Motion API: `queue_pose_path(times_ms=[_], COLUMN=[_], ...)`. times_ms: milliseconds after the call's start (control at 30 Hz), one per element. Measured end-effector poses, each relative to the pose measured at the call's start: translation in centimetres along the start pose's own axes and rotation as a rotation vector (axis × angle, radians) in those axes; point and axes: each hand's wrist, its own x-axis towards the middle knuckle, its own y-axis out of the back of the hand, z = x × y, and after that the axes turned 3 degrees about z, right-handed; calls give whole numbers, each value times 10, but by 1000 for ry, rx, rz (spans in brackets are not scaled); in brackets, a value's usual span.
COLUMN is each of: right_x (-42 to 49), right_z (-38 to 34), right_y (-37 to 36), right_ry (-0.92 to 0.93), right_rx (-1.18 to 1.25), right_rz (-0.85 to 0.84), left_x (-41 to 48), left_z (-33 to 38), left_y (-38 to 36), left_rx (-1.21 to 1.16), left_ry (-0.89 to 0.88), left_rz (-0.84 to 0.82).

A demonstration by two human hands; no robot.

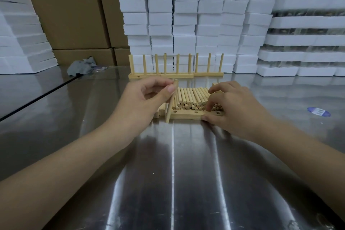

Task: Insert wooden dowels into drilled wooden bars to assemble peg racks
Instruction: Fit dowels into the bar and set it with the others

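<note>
A drilled wooden bar lies flat on the steel table in front of a pile of loose dowels. My left hand pinches one dowel near its top; the dowel stands tilted with its lower end at the bar's left end. My right hand rests on the bar's right end, thumb against its front edge, fingers touching the dowel pile. Finished peg racks with upright dowels stand behind the pile.
The shiny steel table reaches toward me. Stacks of white foam blocks rise at the back and right, more at the left. Cardboard boxes stand back left, a crumpled grey cloth beside them. A blue sticker lies right.
</note>
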Motion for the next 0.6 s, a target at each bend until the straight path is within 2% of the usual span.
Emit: queue_pose_path(times_ms=[467, 600], right_x=[0, 0], right_z=[-7, -7], right_y=[0, 4], right_ry=[-54, -26], right_rx=[23, 128], right_rz=[38, 99], left_x=[0, 1], left_z=[-8, -7], left_y=[-1, 0], left_rx=[-45, -112], left_ry=[142, 199], left_rz=[30, 35])
